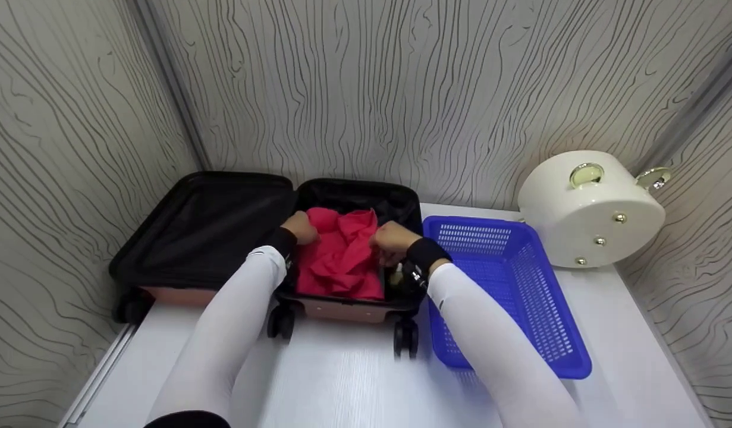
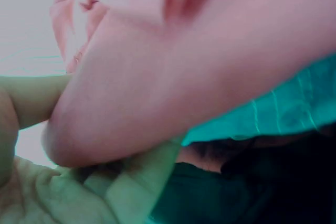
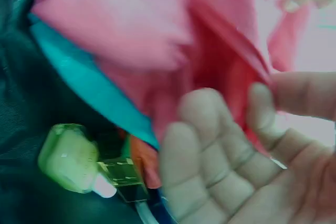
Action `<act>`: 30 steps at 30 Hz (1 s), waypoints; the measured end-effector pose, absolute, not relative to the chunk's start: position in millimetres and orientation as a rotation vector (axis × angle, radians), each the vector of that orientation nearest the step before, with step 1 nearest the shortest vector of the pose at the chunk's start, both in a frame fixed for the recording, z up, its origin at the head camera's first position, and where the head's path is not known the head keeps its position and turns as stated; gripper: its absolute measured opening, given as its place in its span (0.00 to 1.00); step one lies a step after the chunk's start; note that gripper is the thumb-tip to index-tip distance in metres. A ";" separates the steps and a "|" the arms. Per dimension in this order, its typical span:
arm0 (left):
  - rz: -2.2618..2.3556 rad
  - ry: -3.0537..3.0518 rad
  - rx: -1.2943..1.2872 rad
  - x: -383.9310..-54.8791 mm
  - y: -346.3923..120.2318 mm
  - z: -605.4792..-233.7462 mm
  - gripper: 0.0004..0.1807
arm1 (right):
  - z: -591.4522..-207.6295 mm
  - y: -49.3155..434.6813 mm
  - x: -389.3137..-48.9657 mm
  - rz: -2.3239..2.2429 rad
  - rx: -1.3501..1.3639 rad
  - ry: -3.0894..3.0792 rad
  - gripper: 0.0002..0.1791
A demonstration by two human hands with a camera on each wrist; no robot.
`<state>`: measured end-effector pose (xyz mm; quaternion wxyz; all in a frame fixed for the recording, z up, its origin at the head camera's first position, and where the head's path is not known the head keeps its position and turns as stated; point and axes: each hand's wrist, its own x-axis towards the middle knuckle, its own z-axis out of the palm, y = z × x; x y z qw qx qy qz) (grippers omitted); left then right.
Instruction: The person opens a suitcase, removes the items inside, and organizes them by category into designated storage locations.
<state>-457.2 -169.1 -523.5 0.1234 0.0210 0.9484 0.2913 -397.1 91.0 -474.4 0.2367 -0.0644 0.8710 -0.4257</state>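
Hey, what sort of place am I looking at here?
Perhaps a small partitioned booth: patterned panels rise on three sides of a white surface that bears an open suitcase.

No text, label, brand, number or sign can be read in any view.

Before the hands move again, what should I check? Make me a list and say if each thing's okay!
1. Suitcase open: ok, its two halves lie side by side.
2. Left hand's grip on the red cloth: ok, it holds the cloth's left side.
3. Right hand's grip: ok, it pinches the cloth's right side.
4. Cloth smooth: not ok, it's bunched and wrinkled.
5. Green bottle uncovered: ok, it shows beside the cloth.
6. Everything under the cloth known: cannot tell, only a teal edge and small bits peek out.
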 end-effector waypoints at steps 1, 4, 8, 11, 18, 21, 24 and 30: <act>0.888 2.779 0.052 -460.1 -170.2 -529.4 0.47 | -472.1 90.4 -398.0 -1.249 -0.162 2.362 0.12; 1.002 2.803 0.020 -473.4 -171.3 -549.1 0.57 | -469.1 85.2 -400.2 -1.423 -0.189 2.292 0.16; 1.118 2.855 0.058 -489.0 -173.2 -571.1 0.52 | -471.2 72.2 -400.3 -1.513 -0.267 2.205 0.21; 1.083 2.853 0.096 -492.6 -172.4 -577.6 0.33 | -476.2 57.7 -396.1 -1.520 -0.301 2.142 0.17; 0.993 2.747 0.013 -482.8 -171.9 -570.9 0.45 | -486.4 19.6 -373.5 -1.400 -0.384 1.965 0.27; 0.839 2.763 0.113 -483.2 -175.9 -573.8 0.29 | -485.0 10.1 -364.8 -1.271 -0.437 1.948 0.33; 0.709 2.771 0.170 -489.2 -180.2 -578.9 0.16 | -480.7 10.1 -364.0 -1.204 -0.519 1.951 0.34; 0.610 2.783 0.343 -532.3 -199.3 -616.5 0.15 | -471.4 39.0 -383.2 -1.276 -0.485 2.285 0.22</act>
